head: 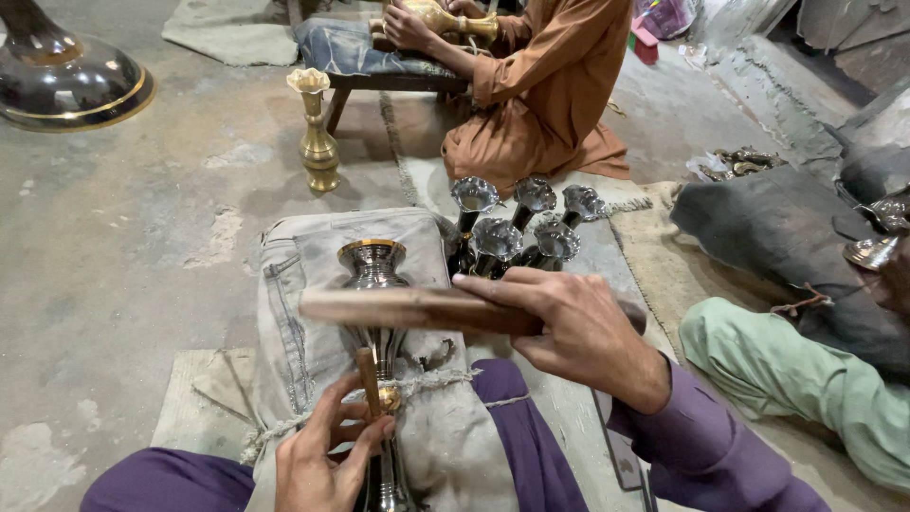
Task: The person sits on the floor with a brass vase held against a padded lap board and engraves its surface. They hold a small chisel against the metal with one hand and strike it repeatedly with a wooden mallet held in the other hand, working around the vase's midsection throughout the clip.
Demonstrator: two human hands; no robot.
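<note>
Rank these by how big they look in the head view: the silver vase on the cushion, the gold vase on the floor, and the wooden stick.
1. Silver vase and wooden stick: similar length, unsure.
2. Gold vase: smallest, though farther away.

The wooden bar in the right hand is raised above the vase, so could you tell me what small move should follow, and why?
Probably a short tap down onto the small tool. The left hand pinches that tool upright against the dark metal vase, which is tied onto the cloth pad, and the right hand holds the wooden bar level just above it.
</note>
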